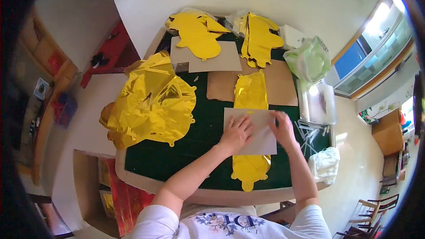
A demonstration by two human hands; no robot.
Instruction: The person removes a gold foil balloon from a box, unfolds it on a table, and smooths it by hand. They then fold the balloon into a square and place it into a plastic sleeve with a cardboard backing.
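A grey cardboard sheet (261, 144) lies across the middle of a long gold foil balloon (251, 90), whose ends stick out above and below it. Flat on the sheet rests my left hand (237, 133), fingers spread. My right hand (283, 129) is at the sheet's upper right edge, its fingers bent and closed on that edge. The balloon's lower end (251, 168) has small rounded tabs. Whatever part of the foil is under the sheet is hidden.
Gold foil is heaped (152, 102) at the left of the green tabletop (203, 159). More flat foil balloons (199, 37) lie at the back, partly on grey card. A brown cardboard piece (283, 82), a pale green plastic bag (310, 59) and white strips (306, 135) are to the right.
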